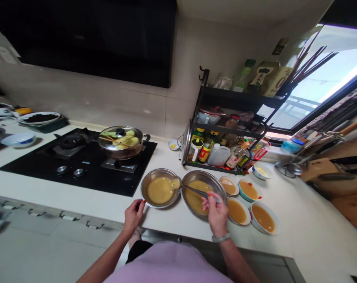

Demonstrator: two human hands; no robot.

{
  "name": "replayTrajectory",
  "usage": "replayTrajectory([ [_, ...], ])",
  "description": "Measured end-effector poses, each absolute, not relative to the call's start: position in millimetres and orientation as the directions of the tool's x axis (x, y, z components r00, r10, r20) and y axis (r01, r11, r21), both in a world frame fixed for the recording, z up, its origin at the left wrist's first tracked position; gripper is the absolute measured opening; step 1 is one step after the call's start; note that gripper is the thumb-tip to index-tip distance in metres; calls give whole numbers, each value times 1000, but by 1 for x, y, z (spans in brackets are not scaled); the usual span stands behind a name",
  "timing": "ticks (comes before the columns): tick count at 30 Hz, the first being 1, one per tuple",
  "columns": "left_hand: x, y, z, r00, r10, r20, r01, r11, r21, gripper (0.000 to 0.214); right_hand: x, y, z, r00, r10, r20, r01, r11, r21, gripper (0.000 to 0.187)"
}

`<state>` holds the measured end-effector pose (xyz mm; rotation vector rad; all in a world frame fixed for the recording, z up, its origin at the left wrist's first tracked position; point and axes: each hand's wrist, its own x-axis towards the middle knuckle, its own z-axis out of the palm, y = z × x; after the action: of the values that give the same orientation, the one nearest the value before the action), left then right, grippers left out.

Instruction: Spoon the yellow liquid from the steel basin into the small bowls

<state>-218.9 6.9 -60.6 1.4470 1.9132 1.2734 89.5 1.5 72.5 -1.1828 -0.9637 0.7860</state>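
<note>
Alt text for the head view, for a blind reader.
A right hand holds a ladle over a steel bowl of yellow liquid on a kitchen counter; the left hand touches its rim. A second steel bowl and four small filled bowls sit beside it, a lidded pot on the hob.

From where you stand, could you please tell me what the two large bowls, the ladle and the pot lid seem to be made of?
Left bowl and right bowl: probably stainless steel, brushed grey walls with dull reflections. Ladle: metal too, judging by its thin shiny handle. Pot lid: likely glass, since food shows through, with a metal rim.
</note>
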Motion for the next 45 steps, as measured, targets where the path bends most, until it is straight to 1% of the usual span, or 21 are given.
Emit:
replayTrajectory([
  [4, -220, 7, -62, -368, 912, 182, 522, 41, 852, 32, 83, -7, 70, 198, 900, 388, 159, 361, -919, 24],
  [6, -220, 7, -61, -363, 912, 189, 529, 35, 848, 31, 88, -9, 68, 143, 883, 447, 225, 411, -883, 22],
  [7, -219, 6, -61, -363, 912, 193, 531, 32, 847, 31, 93, -10, 67, 146, 877, 459, 251, 416, -874, 21],
  [9, -219, 6, -60, -362, 911, 196, 533, 30, 846, 31, 105, -9, 64, 210, 870, 446, 298, 377, -877, 23],
  [13, -219, 6, -60, -360, 912, 198, 530, 26, 848, 31, 129, -8, 53, 400, 854, 333, 350, 194, -916, 35],
  [15, -219, 6, -60, -357, 913, 195, 525, 24, 851, 31, 137, -10, 46, 450, 849, 278, 334, 129, -934, 42],
  [18, -219, 6, -61, -358, 916, 183, 511, 28, 859, 31, 140, -12, 38, 477, 853, 211, 272, 85, -959, 46],
  [20, -220, 6, -61, -362, 915, 181, 508, 31, 861, 31, 139, -13, 35, 515, 844, 148, 186, 59, -981, 45],
  [23, -220, 6, -62, -360, 915, 184, 513, 30, 858, 31, 138, -11, 36, 606, 795, 39, 34, 24, -999, 42],
  [26, -220, 6, -61, -356, 918, 175, 513, 35, 858, 31, 141, -8, 40, 640, 768, -21, -56, 19, -998, 37],
  [29, -219, 6, -59, -359, 916, 178, 517, 36, 855, 30, 143, -7, 45, 644, 764, -38, -96, 32, -995, 33],
  [33, -219, 5, -58, -355, 917, 184, 514, 27, 857, 30, 145, -8, 52, 646, 763, -27, -99, 48, -994, 32],
  [40, -219, 6, -62, -357, 917, 179, 505, 28, 863, 30, 140, -6, 67, 646, 763, 24, -66, 87, -994, 35],
  [45, -219, 6, -60, -363, 914, 183, 506, 29, 862, 30, 120, -2, 77, 583, 812, 36, -100, 116, -988, 41],
])
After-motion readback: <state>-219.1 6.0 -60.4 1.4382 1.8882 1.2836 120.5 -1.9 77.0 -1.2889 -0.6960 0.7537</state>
